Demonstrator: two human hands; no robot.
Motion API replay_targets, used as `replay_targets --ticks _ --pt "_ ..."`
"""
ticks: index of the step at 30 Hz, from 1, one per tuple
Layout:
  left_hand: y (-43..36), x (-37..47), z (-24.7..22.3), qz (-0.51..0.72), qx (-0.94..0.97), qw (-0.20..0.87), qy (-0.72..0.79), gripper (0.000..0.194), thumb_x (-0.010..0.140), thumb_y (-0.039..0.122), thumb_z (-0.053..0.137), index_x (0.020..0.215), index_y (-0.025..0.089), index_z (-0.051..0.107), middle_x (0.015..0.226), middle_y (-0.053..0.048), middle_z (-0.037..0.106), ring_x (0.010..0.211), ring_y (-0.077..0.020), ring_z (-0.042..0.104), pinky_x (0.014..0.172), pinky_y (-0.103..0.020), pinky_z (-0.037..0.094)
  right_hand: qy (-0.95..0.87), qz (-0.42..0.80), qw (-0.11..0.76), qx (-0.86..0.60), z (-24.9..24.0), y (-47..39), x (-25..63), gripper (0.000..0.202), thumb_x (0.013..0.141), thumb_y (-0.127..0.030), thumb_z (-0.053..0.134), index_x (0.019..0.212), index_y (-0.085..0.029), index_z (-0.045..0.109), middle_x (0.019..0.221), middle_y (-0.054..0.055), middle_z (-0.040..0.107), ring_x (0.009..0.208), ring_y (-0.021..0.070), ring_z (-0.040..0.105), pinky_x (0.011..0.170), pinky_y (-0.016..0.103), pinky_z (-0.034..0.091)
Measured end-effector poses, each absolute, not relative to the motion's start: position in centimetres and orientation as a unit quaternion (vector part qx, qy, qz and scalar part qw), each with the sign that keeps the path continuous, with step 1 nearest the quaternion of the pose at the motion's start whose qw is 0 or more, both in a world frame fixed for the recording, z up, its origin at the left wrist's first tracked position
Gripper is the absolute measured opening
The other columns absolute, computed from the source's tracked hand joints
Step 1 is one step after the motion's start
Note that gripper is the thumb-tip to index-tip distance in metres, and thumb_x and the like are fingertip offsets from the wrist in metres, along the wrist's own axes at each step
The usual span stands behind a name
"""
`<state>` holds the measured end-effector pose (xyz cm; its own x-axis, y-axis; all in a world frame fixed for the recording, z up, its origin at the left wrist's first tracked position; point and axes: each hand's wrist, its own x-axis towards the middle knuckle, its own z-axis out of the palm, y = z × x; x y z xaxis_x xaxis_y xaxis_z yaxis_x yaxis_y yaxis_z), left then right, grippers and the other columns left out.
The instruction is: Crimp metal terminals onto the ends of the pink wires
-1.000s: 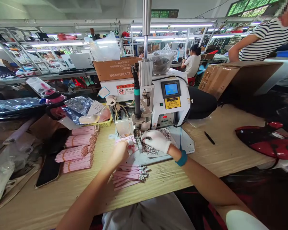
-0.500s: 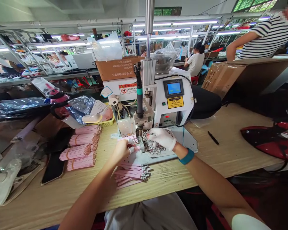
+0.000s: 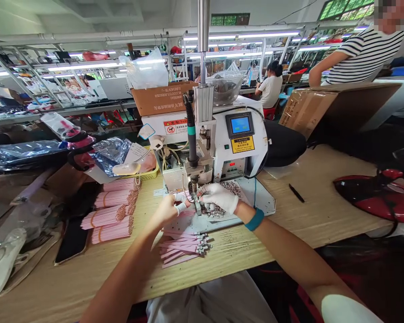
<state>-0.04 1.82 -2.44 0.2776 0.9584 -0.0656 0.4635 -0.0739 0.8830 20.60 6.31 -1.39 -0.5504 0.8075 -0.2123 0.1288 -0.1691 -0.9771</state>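
My left hand [image 3: 171, 208], with white covers on some fingers, is closed on a pink strip just left of the soldering machine's [image 3: 194, 172] tip. In a white glove, my right hand [image 3: 219, 197] has its fingers pinched together right of the tip, over a heap of small metal connectors [image 3: 215, 211]; whatever it holds is too small to make out. Below the machine's base plate [image 3: 261, 202] lie several pink strips with metal ends [image 3: 182, 249]. Bundles of pink strips [image 3: 110, 231] tied with bands are stacked to the left.
A black phone [image 3: 72, 237] and plastic bags lie at the left, near a yellow basket [image 3: 151, 173]. On the right are a black pen [image 3: 296, 193] and a red and black object [image 3: 366, 195]. Behind stand cardboard boxes [image 3: 161, 101] and a person in a striped shirt [image 3: 360, 56].
My right hand has moved left, closer to the machine's tip and my left hand. The whole view has shifted slightly.
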Motion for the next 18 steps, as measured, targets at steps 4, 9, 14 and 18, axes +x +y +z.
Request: replay_targets --ticks 4,9,14,18 --pt "1.8 0.4 -2.2 0.284 0.665 0.439 0.533 0.036 0.071 0.045 0.061 0.058 0.015 0.049 0.061 0.002 0.045 0.058 -0.0098 0.034 0.055 -0.024 0.027 -0.594 0.653 0.249 -0.399 -1.3 6.2 20.4 0.016 0.069 -0.013 0.065 0.084 -0.013 0.058 0.052 -0.006 0.054 0.037 0.0052 0.046 0.033 0.015 0.037" --pt "1.8 0.8 -2.2 0.264 0.66 0.437 0.551 0.033 0.07 0.043 0.058 0.057 0.017 0.042 0.057 0.004 0.036 0.055 -0.0092 0.029 0.053 -0.024 0.023 -0.595 0.651 0.259 -0.393 -1.9 6.2 20.3 0.016 0.069 -0.014 0.065 0.084 -0.013 0.058 0.052 -0.007 0.053 0.036 0.0048 0.045 0.033 0.015 0.036" --pt "2.0 0.8 -2.4 0.268 0.659 0.438 0.55 0.025 0.07 0.036 0.056 0.059 0.016 0.045 0.057 0.003 0.039 0.056 -0.0098 0.032 0.053 -0.024 0.026 -0.586 0.655 0.271 -0.392 -2.5 6.4 20.1 0.017 0.067 -0.013 0.064 0.083 -0.014 0.058 0.053 -0.006 0.053 0.038 0.0044 0.045 0.033 0.014 0.037" --pt "2.0 0.8 -2.2 0.267 0.656 0.425 0.564 0.02 0.068 0.032 0.055 0.059 0.016 0.047 0.058 0.002 0.043 0.056 -0.01 0.034 0.053 -0.025 0.028 -0.578 0.66 0.28 -0.391 -2.5 6.4 20.1 0.017 0.065 -0.014 0.066 0.08 -0.014 0.057 0.056 -0.005 0.054 0.039 0.0046 0.045 0.033 0.014 0.037"
